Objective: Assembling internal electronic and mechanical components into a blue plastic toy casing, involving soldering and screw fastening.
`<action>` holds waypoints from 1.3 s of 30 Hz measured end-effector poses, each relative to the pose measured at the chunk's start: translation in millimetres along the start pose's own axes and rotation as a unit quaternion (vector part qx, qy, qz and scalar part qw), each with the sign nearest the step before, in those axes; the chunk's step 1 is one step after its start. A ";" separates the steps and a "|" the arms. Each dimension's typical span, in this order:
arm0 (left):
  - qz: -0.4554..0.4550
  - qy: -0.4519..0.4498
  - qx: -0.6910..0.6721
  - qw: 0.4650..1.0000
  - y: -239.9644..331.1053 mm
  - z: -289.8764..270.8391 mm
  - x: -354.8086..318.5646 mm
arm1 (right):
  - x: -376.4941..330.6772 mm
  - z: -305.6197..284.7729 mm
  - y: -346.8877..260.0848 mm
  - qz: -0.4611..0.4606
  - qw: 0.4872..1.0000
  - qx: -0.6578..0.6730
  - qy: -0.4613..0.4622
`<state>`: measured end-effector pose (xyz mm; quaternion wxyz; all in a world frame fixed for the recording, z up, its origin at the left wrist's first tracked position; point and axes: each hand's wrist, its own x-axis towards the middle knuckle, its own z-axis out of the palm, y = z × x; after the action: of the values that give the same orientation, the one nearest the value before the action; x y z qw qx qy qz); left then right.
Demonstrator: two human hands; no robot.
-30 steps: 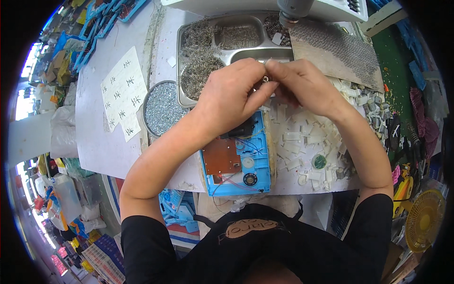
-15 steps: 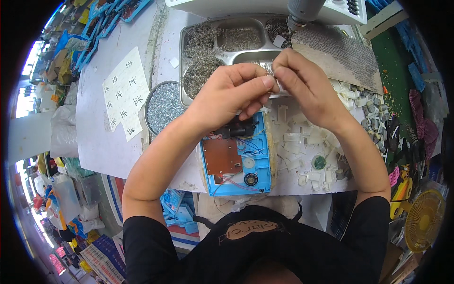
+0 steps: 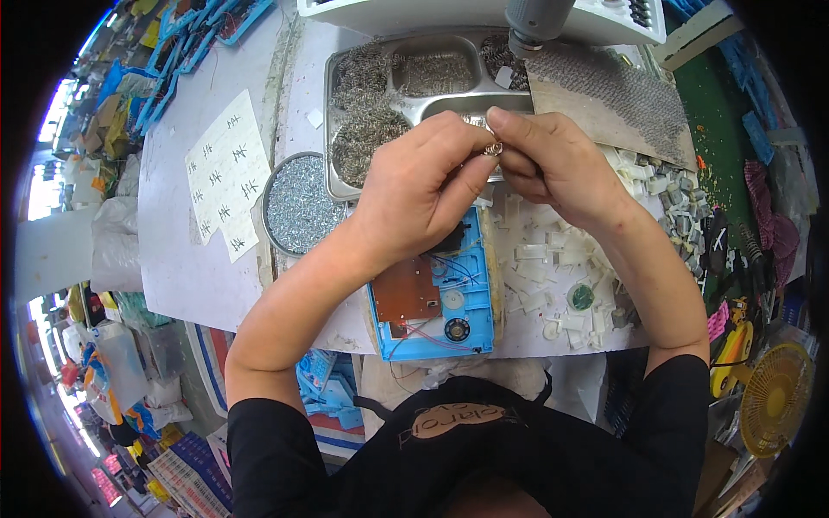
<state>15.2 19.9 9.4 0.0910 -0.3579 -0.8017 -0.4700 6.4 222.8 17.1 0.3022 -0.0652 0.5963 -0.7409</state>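
A: Where is your small, shiny, coiled metal piece (image 3: pixel 493 149)?

B: Raised just beyond the far end of the light-blue rectangular plastic casing (image 3: pixel 484 281), between your hands. Your bare left hand (image 3: pixel 419 186) pinches it between thumb and forefinger; your bare right hand (image 3: pixel 563 164) has its fingertips right beside it, but whether they grip it too, I can't tell.

A: Which edges are near you?

B: The white counter's (image 3: pixel 194 276) near edge runs by the casing's near end. Beyond the casing sits your silver compartmented metal tray (image 3: pixel 410 102), its rim close to your fingers.

A: And room to move?

B: Right of the casing, loose white plastic parts (image 3: pixel 557 252) crowd you. You have more to the far left of it, past the round grey-rimmed dish (image 3: pixel 265 203).
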 end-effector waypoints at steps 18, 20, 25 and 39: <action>-0.447 -0.032 -0.655 0.608 16.4 -3.1 -1.1 | -0.4 -2.0 14.8 -0.482 0.743 -0.445 0.132; -0.441 -0.011 -0.611 0.658 20.9 -0.8 -2.2 | -9.6 8.0 10.5 -0.346 0.889 -0.269 0.132; -0.285 0.035 -0.369 0.884 18.8 11.5 -5.5 | -9.9 2.7 -9.2 0.000 0.995 -0.097 0.026; -0.458 -0.062 -0.740 0.489 -7.6 -7.2 3.7 | 19.9 -18.4 23.4 -0.537 0.630 -0.548 0.121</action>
<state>6.1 13.6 9.9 -0.4855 0.0955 -0.2141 -0.8422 -9.5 225.4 -15.0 -0.3155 -0.4375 0.7829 -0.3100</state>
